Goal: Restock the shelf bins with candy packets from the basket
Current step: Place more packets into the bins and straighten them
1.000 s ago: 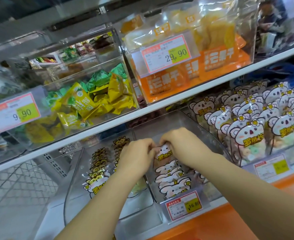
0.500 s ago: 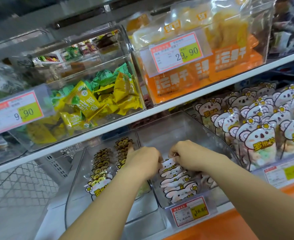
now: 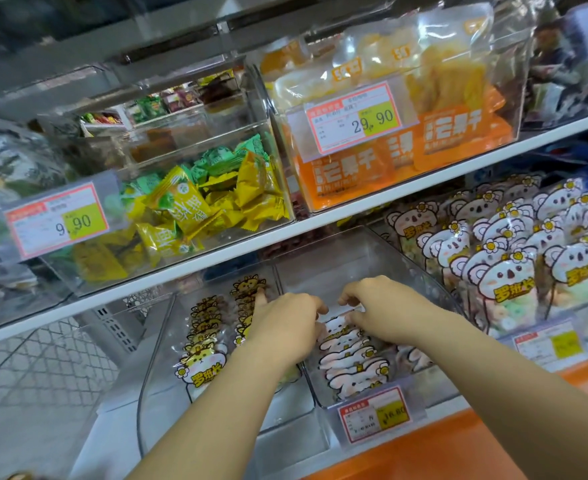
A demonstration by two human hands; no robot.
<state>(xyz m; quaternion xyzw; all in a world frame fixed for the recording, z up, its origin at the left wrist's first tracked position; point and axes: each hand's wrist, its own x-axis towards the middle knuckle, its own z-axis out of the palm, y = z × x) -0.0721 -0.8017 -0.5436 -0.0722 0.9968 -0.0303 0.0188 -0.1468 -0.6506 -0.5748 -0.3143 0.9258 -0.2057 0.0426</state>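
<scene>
Both hands were in the middle bin (image 3: pixel 334 261). The right hand (image 3: pixel 382 310) pinched the tops of the white packets (image 3: pixel 351 362) ranked against the bin's front wall. The left hand (image 3: pixel 285 327) lay curled beside them, hold unconfirmed. The bin's rear half was judged unfilled; no basket in view.

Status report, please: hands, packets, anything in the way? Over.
Left hand and right hand inside middle bin. Right fingers curl on white packets; left grip hidden. Packets standing in row, nothing blocking. Basket not in view.
</scene>
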